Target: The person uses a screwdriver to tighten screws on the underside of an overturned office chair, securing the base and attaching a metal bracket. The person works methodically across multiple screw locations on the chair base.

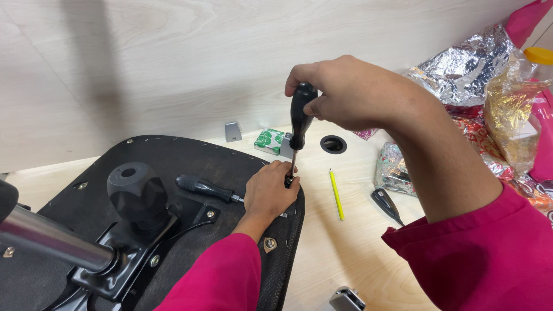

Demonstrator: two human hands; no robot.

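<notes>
I'm in an office: my light wood tabletop [345, 253] has a round cable hole [333, 144], and left of that hole lies an upturned office-chair seat [69, 173].

Bare light wood desk [322, 253] open between black upturned chair seat [173, 167] and yellow pencil [336, 194], right side crowded by crinkled silver foil wrappings [461, 69], black-handled scissors [387, 205], wall close behind

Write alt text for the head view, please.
A right hand holds a black-handled screwdriver upright at the edge of an upturned chair seat, while the left hand steadies its tip. A yellow pencil lies beside it.
</notes>
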